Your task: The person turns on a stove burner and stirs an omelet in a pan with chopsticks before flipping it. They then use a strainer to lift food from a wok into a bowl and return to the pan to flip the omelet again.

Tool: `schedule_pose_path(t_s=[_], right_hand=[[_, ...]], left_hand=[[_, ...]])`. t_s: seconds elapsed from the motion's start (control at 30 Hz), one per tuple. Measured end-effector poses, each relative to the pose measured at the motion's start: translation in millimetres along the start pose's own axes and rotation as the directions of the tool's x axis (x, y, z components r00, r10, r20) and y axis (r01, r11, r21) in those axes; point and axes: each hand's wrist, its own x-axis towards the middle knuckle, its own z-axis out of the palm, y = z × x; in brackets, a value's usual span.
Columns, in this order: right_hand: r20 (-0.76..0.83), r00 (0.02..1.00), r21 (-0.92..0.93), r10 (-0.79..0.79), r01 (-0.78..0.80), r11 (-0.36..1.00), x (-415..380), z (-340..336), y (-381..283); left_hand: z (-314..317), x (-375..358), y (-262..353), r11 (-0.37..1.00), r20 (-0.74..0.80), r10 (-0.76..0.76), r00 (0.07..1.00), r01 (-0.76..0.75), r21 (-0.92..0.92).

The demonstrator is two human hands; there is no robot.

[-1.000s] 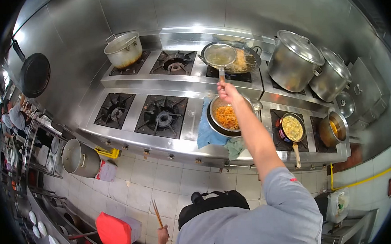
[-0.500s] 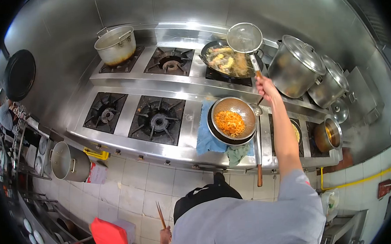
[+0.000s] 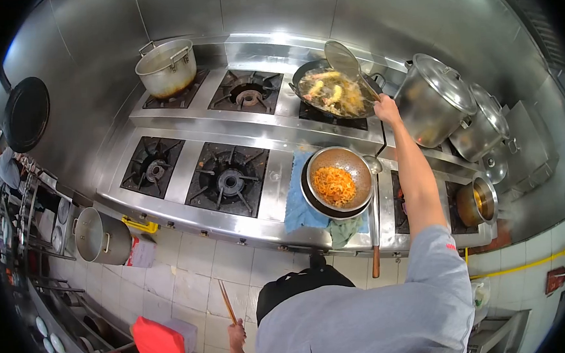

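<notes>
My right hand (image 3: pixel 387 108) grips the handle of a round mesh strainer (image 3: pixel 341 59), which is tilted on edge over the back right of a black wok (image 3: pixel 301 73). Pieces of battered food (image 3: pixel 333 96) bubble in oil inside the wok. Down at my left side, my left hand (image 3: pixel 237 335) is closed around a pair of long chopsticks (image 3: pixel 227 303), tips pointing up and forward. In front of me, a metal bowl (image 3: pixel 357 165) containing orange shredded food (image 3: pixel 335 186) rests in a dark pan on a blue cloth (image 3: pixel 295 205).
A long-handled ladle (image 3: pixel 375 226) lies right of the bowl. Tall lidded stockpots (image 3: pixel 430 106) stand beyond my right arm, with a smaller pot (image 3: pixel 470 204) nearer. An open pot (image 3: pixel 167 73) sits back left, near bare burners (image 3: pixel 230 179). A red-topped stool (image 3: pixel 158 344) is behind at left.
The strainer has gone from face-up above the wok to tilted and lower over its back edge. My right hand has turned and shifted slightly right. The left hand rose a little with the chopsticks.
</notes>
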Motion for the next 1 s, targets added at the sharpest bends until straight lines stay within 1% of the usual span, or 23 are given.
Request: schedule_pose_path(t_s=[0.03,0.07,0.13,0.2,0.23,0.27,0.3,0.33,0.37,0.47,0.57,0.67,0.7,0.73,0.8,0.9,1.0], right_hand=[[-0.008,0.999,0.039,-0.035,0.036,0.999,2.6,4.0,3.6],[0.031,0.999,0.132,0.015,-0.019,0.991,4.1,7.6,8.2],[0.123,0.987,0.307,0.102,-0.135,0.942,0.1,6.4,2.5],[0.217,0.961,0.423,0.172,-0.252,0.871,-14.4,-8.8,-8.4],[0.266,0.942,0.473,0.202,-0.311,0.824,-20.9,-14.2,-13.7],[0.244,0.957,0.472,0.156,-0.258,0.843,-20.2,-11.0,-4.6],[0.222,0.969,0.468,0.109,-0.204,0.860,-19.3,-9.0,9.6],[0.200,0.978,0.464,0.061,-0.149,0.873,-26.2,-15.3,3.8],[0.230,0.971,0.405,0.066,-0.157,0.901,-36.1,-28.5,2.7],[0.260,0.965,0.391,0.014,-0.119,0.913,-49.4,-44.6,9.6],[0.162,0.986,0.365,-0.027,-0.035,0.930,-65.5,-47.8,10.5],[0.005,0.998,0.251,0.063,-0.063,0.966,-105.8,-53.1,-15.5],[0.030,0.997,0.241,0.073,-0.078,0.967,-128.6,-68.8,-41.5],[-0.051,0.996,0.165,0.077,-0.067,0.984,-141.7,-61.6,-43.0],[-0.113,0.991,0.168,0.072,-0.052,0.984,-161.6,-44.6,-35.0],[-0.031,0.978,0.209,0.206,-0.195,0.958,-178.0,-29.2,-36.6],[0.034,0.955,0.510,0.294,-0.270,0.817,-164.9,10.6,-13.9]], left_hand=[[-0.5,-1.4,-13.3,0.999,0.008,-0.033,0.999,0.034,-0.004],[-1.8,-2.6,-26.3,0.998,0.017,-0.068,0.998,0.068,-0.009],[-5.4,-13.2,-44.8,0.967,0.101,0.129,0.987,-0.147,0.207],[-6.0,-22.7,-54.1,0.953,0.090,0.114,0.989,-0.135,0.270],[-2.5,-37.2,-47.8,0.973,0.027,0.009,1.000,-0.015,0.230],[0.3,-51.9,-37.6,0.978,-0.030,-0.099,0.995,0.103,0.182],[0.0,-53.3,-39.2,0.980,-0.036,-0.088,0.995,0.093,0.174],[0.5,-54.0,-40.8,0.983,-0.042,-0.077,0.996,0.083,0.166],[1.4,-54.6,-42.6,0.985,-0.046,-0.065,0.997,0.072,0.158],[1.3,-53.9,-36.4,0.986,-0.012,-0.055,0.998,0.056,0.154],[2.9,-41.9,-25.7,0.973,0.005,0.002,1.000,-0.003,0.232],[-5.1,3.7,-36.1,0.996,0.069,-0.087,0.994,0.086,0.027],[-5.9,5.0,-30.0,0.997,0.068,-0.071,0.995,0.069,0.031],[-5.4,6.7,-19.5,0.998,0.068,-0.054,0.996,0.052,0.032],[-2.4,7.1,-5.4,0.999,0.059,-0.030,0.998,0.028,0.038],[0.7,11.4,-1.6,0.998,0.058,-0.025,0.998,0.022,0.053],[0.9,13.7,-5.7,0.995,0.091,-0.052,0.994,0.044,0.088]])
